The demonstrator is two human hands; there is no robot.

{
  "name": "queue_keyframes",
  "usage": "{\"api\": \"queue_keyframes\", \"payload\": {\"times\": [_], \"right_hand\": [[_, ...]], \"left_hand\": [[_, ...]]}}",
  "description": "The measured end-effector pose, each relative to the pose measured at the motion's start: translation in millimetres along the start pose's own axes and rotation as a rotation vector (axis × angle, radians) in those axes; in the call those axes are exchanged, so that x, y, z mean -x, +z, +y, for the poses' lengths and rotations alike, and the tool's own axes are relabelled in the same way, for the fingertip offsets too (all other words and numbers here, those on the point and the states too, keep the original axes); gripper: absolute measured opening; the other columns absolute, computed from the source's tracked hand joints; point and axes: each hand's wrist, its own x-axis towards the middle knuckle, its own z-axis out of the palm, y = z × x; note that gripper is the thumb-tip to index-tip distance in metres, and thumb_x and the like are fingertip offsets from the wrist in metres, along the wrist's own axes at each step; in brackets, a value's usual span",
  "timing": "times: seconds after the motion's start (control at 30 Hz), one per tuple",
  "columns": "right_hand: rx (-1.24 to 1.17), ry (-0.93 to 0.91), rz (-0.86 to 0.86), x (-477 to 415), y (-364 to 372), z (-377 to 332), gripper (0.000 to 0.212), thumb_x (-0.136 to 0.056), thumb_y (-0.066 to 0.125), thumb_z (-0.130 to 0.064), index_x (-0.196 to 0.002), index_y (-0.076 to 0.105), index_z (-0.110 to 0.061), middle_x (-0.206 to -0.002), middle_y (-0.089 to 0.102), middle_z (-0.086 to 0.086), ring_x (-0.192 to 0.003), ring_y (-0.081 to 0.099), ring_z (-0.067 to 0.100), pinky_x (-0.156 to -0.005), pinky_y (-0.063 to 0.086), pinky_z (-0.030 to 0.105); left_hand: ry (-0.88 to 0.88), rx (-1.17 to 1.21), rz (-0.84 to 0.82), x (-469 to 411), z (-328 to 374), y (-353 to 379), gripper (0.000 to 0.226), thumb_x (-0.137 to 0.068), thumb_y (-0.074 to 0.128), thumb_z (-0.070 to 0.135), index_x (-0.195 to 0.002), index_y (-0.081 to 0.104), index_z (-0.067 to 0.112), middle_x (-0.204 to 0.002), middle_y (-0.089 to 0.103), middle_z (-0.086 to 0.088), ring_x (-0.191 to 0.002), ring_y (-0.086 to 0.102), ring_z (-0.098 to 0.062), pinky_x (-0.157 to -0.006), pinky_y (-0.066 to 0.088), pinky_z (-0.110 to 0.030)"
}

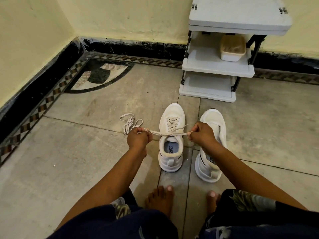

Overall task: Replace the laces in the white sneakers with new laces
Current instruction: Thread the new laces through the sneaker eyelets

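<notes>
Nearest, at six o'clock, two bare feet (160, 199) stand on the stone floor (86, 161). Just beyond them the left hand (138, 138) and right hand (202, 135) are both closed into fists. Each pinches one end of the lace (170, 134), which is pulled taut between them across the collar of the laced sneaker (172, 111) at twelve o'clock from the feet.

That shoe looks threaded through every eyelet up to the top, so I judge it to be at the tightening or first-knot stage, with no bow tied yet. The second sneaker (213, 118) stands at one o'clock, just beside the first. The right hand and forearm partly cover it, but no lace shows on what is visible, so it probably still needs lacing.

At ten o'clock a loose lace (131, 123) lies tangled on the floor beside the left hand. I cannot tell whether it is an old one or a spare.

Farthest, a grey shoe rack (217, 66) holds a lidded box (232, 49).
</notes>
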Motion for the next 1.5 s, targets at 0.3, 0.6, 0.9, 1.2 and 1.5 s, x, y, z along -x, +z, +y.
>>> {"api": "queue_keyframes", "payload": {"times": [0.3, 0.6, 0.9, 1.2, 1.5], "right_hand": [[0.030, 0.011, -0.004, -0.9, -0.2, -1.3, 0.032, -0.079, 0.067, 0.000, -0.060, 0.046, -0.014, -0.088, 0.066, 0.027, -0.084, 0.063, 0.035, -0.076, 0.051, 0.039], [0.022, 0.027, -0.008, -1.3, -0.4, -2.2, 0.031, -0.080, 0.066, -0.001, -0.061, 0.046, -0.015, -0.088, 0.066, 0.027, -0.087, 0.064, 0.037, -0.078, 0.052, 0.041], [0.077, 0.014, 0.011, 3.4, 6.5, 0.6, 0.029, -0.083, 0.065, -0.006, -0.064, 0.045, -0.016, -0.089, 0.067, 0.020, -0.086, 0.062, 0.033, -0.076, 0.047, 0.034], [0.074, 0.048, -0.243, 10.3, 19.7, -1.6, 0.055, -0.079, 0.071, -0.012, -0.129, 0.051, 0.000, -0.130, 0.056, 0.015, -0.118, 0.054, 0.027, -0.096, 0.041, 0.030], [0.049, -0.012, -0.190, -5.3, 45.0, -11.3, 0.064, -0.078, 0.075, -0.017, -0.134, 0.048, -0.004, -0.135, 0.053, 0.011, -0.123, 0.051, 0.025, -0.099, 0.038, 0.028]], "left_hand": [[0.005, 0.008, 0.001, -2.1, -1.3, -2.7, 0.024, -0.088, 0.052, -0.007, -0.068, 0.052, 0.007, -0.062, 0.052, -0.010, -0.049, 0.047, -0.017, -0.050, 0.046, -0.022], [0.000, 0.008, 0.003, -4.1, -2.0, -3.4, 0.024, -0.088, 0.053, -0.005, -0.069, 0.052, 0.008, -0.063, 0.053, -0.009, -0.049, 0.049, -0.016, -0.050, 0.047, -0.021], [0.030, -0.109, -0.079, -6.6, 5.6, -5.9, 0.015, -0.087, 0.060, 0.000, -0.075, 0.055, 0.006, -0.067, 0.058, -0.010, -0.056, 0.055, -0.016, -0.052, 0.054, -0.019], [0.151, -0.534, -0.568, 7.2, -2.4, -11.9, 0.033, -0.079, 0.072, 0.007, -0.111, 0.063, 0.012, -0.093, 0.060, -0.001, -0.077, 0.058, -0.012, -0.058, 0.051, -0.019], [0.441, -0.791, -0.385, -23.8, 3.9, -9.4, 0.044, -0.075, 0.075, 0.011, -0.118, 0.065, 0.015, -0.112, 0.067, -0.007, -0.100, 0.064, -0.021, -0.088, 0.052, -0.037]]}}
